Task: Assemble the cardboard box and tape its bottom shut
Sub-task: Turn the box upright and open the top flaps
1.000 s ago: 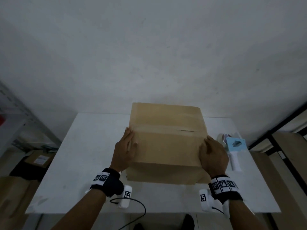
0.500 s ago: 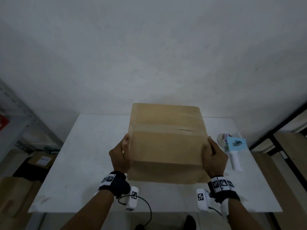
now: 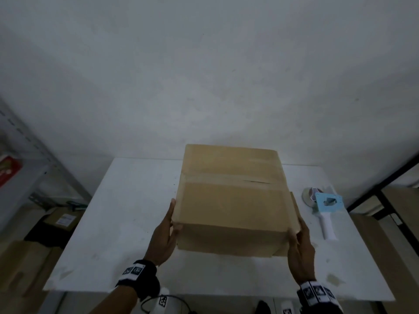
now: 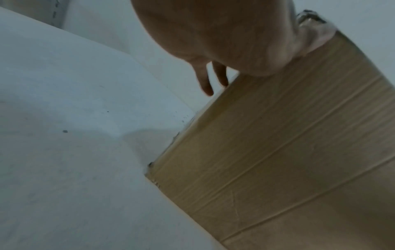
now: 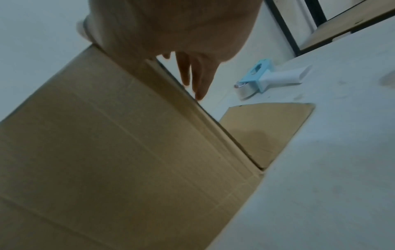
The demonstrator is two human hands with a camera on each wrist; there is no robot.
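A brown cardboard box (image 3: 231, 200) stands on the white table (image 3: 124, 223) with its flaps folded shut on top and a strip of tape across the seam. My left hand (image 3: 165, 232) lies flat against its left side near the front corner, fingers (image 4: 205, 82) straight. On the opposite side my right hand (image 3: 299, 243) presses the box (image 5: 117, 143) the same way, fingers (image 5: 198, 79) straight. One loose flap (image 5: 262, 132) sticks out on the table at the box's lower right. The blue and white tape dispenser (image 3: 326, 207) lies on the table right of the box.
A white wall rises just behind the table. Grey metal shelving (image 3: 34, 155) and cardboard boxes (image 3: 61, 220) on the floor are at the left. A black frame (image 3: 385, 184) and wooden boards stand at the right.
Both hands slid off the taped top of the box and down onto its left and right sides near the front corners. The box has barely moved.
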